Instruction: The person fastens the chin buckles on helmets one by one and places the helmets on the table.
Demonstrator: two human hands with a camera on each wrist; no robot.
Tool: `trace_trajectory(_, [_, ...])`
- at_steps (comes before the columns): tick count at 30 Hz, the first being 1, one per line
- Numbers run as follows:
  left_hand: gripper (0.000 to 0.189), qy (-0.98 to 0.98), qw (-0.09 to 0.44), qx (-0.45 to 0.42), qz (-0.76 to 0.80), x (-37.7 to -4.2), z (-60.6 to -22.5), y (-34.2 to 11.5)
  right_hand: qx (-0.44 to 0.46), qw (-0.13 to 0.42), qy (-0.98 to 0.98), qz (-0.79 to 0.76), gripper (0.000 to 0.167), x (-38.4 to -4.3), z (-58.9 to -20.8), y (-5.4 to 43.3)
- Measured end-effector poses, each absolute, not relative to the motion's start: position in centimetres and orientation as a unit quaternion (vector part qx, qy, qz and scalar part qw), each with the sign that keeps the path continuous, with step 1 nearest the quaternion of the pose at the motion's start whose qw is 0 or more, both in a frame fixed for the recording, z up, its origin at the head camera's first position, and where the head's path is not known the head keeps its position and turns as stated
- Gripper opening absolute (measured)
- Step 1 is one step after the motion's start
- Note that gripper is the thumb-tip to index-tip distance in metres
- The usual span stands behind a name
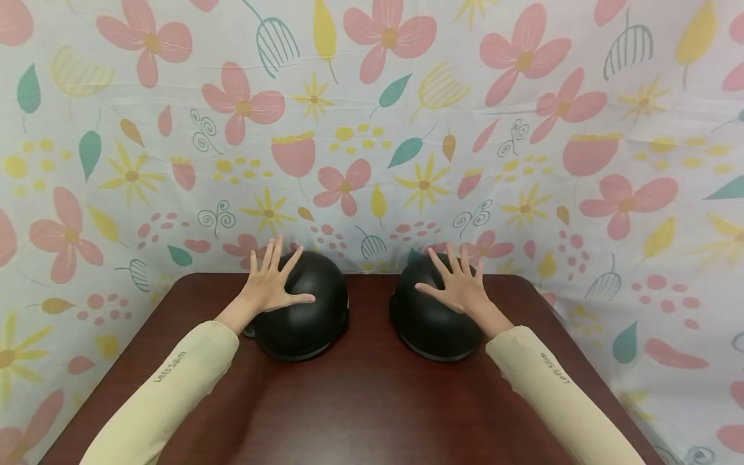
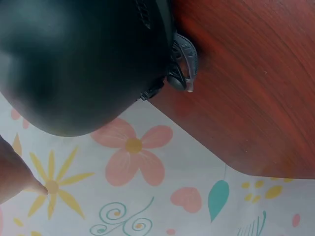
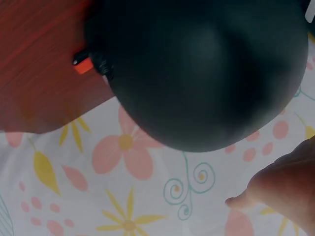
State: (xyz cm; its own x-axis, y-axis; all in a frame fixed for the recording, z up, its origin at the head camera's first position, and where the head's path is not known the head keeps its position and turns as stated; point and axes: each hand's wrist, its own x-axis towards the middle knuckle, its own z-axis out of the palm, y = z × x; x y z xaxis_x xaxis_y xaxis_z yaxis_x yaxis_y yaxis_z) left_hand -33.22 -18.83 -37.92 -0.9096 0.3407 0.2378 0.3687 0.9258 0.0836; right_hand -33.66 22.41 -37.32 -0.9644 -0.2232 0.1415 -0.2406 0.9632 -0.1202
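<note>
Two black helmets with smooth rounded shells stand dome-up on the table in the head view. Over the outer side of the left helmet (image 1: 316,303) my left hand (image 1: 268,284) is held with fingers straight and spread wide. My right hand (image 1: 460,287) has the same spread pose over the right helmet (image 1: 427,323). Whether either palm touches its shell, I cannot tell. A grey strap buckle (image 2: 184,61) hangs at the left helmet's rim in the left wrist view. The right wrist view shows an orange-red tab (image 3: 83,66) at the right helmet's rim.
The dark reddish-brown wooden table (image 1: 360,413) has rounded far corners. A white cloth (image 1: 372,213) printed with flowers and leaves hangs behind the table and along its sides. The helmets stand near the far edge, with a gap of bare wood between them.
</note>
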Motion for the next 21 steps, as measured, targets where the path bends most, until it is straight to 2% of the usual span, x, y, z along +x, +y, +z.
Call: trace_trajectory(21, [0.111,-0.976,0.068,-0.160,-0.130,-33.0,-38.4,-21.5,0.170,0.085,-0.972,0.141,0.096,-34.3,-39.3,15.9])
